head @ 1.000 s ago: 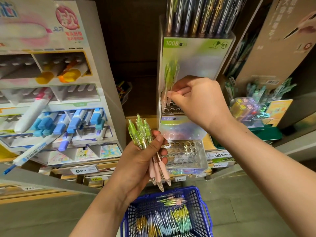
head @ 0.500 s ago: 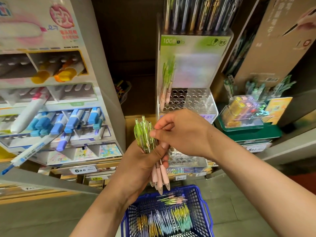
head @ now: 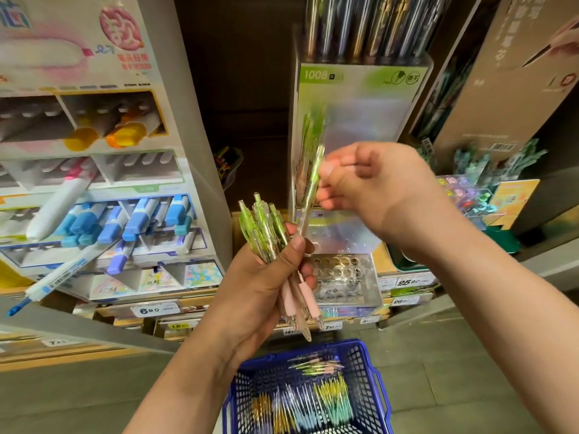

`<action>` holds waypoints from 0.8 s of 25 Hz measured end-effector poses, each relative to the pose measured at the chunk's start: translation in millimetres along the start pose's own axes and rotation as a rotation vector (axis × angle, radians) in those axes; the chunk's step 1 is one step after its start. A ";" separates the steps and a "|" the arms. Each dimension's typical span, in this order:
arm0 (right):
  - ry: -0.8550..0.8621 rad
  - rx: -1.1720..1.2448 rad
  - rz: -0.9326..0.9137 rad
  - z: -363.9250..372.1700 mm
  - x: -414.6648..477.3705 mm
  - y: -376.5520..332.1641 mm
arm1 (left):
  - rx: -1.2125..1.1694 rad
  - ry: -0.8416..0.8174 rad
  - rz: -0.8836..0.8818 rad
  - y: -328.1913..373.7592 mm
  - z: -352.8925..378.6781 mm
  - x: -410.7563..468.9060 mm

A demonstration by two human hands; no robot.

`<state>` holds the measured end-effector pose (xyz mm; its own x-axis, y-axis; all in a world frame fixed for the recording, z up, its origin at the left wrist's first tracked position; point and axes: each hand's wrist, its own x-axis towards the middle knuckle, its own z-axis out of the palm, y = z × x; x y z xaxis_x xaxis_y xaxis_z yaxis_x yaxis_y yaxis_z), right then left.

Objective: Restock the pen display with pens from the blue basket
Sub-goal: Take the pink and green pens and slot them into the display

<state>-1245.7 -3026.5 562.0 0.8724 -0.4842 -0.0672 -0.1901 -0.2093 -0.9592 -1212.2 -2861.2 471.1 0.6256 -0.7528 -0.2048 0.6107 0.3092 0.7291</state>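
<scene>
Head view: mid-frame, one green pen [head: 309,200] is pinched by the right hand [head: 385,189], and a bunch of pens [head: 263,227] is gripped by the left hand [head: 260,296]. The pen looks light, stiff and smooth; its middle is best held.

A bundle of translucent green pens [head: 266,236] with pink grips stands tip-down in the left hand [head: 263,289], while 1 matching pen [head: 310,189], motion-blurred, tilts near upright in the right hand [head: 379,189] pinch before the clear tiered pen display [head: 360,79]. Below, the blue basket [head: 365,358] holds bunched yellow, teal and gold pens [head: 332,399].
</scene>
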 end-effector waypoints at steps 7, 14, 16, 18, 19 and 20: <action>0.489 -0.224 -0.370 -24.2 19.0 -8.1 | 0.022 0.092 -0.063 -11.2 -1.9 -7.0; 0.442 -0.367 -0.433 -13.7 24.9 0.1 | 0.023 0.101 -0.064 -14.0 -4.4 -4.2; 0.474 -0.363 -0.467 -14.4 25.3 -0.9 | 0.018 0.105 -0.064 -14.3 -5.4 -3.6; 0.507 -0.351 -0.489 -15.4 27.6 -1.4 | 0.015 0.114 -0.068 -14.3 -7.1 -2.9; 0.514 -0.346 -0.485 -15.6 29.3 -0.9 | 0.014 0.119 -0.074 -14.3 -7.7 -2.7; 0.511 -0.342 -0.478 -15.4 31.0 -0.2 | 0.012 0.124 -0.079 -14.3 -7.9 -2.3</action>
<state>-1225.6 -3054.5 564.3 0.5942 -0.5897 0.5469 -0.0467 -0.7041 -0.7086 -1218.6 -2859.3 455.9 0.6310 -0.6970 -0.3405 0.6554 0.2442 0.7147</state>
